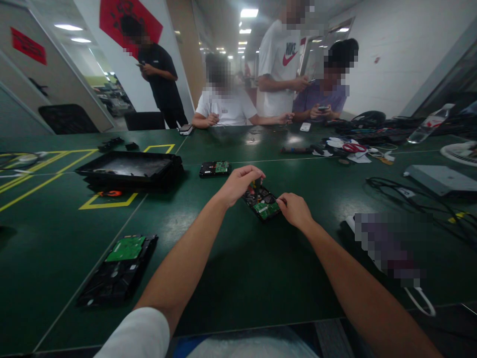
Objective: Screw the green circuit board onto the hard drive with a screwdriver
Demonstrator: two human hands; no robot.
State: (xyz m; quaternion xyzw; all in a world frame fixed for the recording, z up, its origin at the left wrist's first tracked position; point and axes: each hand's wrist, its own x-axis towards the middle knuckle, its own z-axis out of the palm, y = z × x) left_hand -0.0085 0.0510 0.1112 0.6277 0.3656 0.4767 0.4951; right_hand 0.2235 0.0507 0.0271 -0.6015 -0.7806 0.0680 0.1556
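A hard drive (263,205) with a green circuit board lies on the dark green table between my hands. My left hand (242,185) is closed over its far end, fingers pinching what looks like a short screwdriver (255,187) pointing down at the drive; the fingers partly hide it. My right hand (295,210) is closed, thumb and fingertips pinching the drive's right edge. Beyond my left hand lies a second hard drive (215,169), board side up. A larger black drive unit in a caddy (119,268), with a green board, rests near my left forearm.
Stacked black trays (130,169) stand at left, with an orange-handled tool (111,193) before them. At right are a phone (383,248), black cables (406,199), a grey metal box (443,180) and a water bottle (430,124). Several people are across the table (231,293).
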